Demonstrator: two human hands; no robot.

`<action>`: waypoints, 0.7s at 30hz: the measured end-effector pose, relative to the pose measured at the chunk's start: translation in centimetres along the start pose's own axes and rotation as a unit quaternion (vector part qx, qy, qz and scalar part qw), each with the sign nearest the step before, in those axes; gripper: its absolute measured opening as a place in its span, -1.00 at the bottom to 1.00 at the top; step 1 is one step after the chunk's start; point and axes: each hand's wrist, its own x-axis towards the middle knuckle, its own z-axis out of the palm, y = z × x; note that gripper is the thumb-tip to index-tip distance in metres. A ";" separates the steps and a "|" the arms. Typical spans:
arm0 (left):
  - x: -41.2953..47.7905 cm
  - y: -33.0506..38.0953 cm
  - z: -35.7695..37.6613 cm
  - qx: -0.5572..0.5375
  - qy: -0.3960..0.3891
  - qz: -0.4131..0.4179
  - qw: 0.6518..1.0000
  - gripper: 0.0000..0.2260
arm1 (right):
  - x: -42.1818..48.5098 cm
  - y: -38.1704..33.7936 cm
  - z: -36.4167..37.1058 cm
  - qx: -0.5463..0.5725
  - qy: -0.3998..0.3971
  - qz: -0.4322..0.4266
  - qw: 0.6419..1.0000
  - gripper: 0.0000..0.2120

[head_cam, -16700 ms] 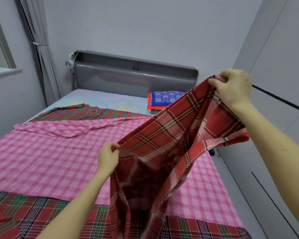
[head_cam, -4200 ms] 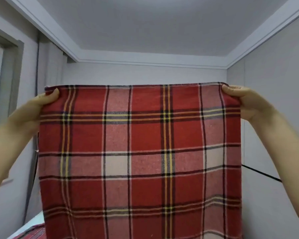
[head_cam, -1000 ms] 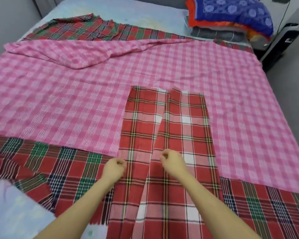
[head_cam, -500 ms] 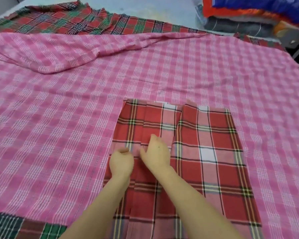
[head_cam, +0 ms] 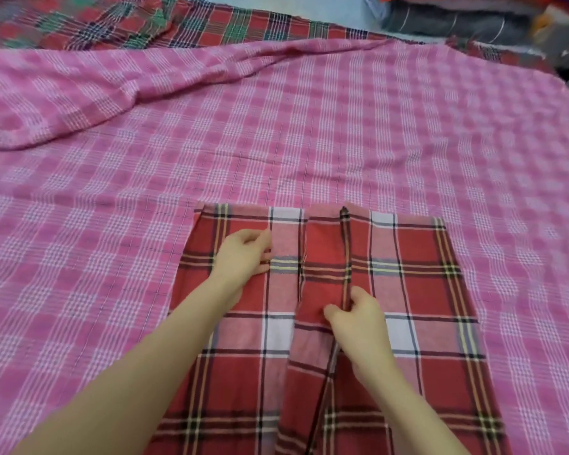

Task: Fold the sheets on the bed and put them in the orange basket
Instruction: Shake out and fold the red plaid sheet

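Note:
A red plaid sheet (head_cam: 418, 290), folded into a long strip, lies flat on the bed and runs from the middle of the view to its bottom edge. My left hand (head_cam: 243, 254) rests on the strip's left part near its far end, fingers curled in on the cloth. Further right and nearer to me, my right hand (head_cam: 355, 318) pinches a lengthwise fold at the strip's centre between thumb and fingers. The orange basket is out of view.
A pink checked sheet (head_cam: 309, 126) is spread under the strip, with a bunched ridge at the far left. A red and green tartan sheet (head_cam: 211, 24) lies beyond it. Dark folded bedding (head_cam: 457, 21) sits at the far right corner.
The camera has moved closer to the bed. My left hand slid up toward the strip's far end. My right hand moved to the right onto the centre fold and took hold of it.

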 end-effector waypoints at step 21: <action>2.4 6.2 -7.2 0.159 0.134 0.223 0.952 -0.86 | 13.8 -3.6 -4.2 -0.568 -0.040 -0.171 0.804 -0.51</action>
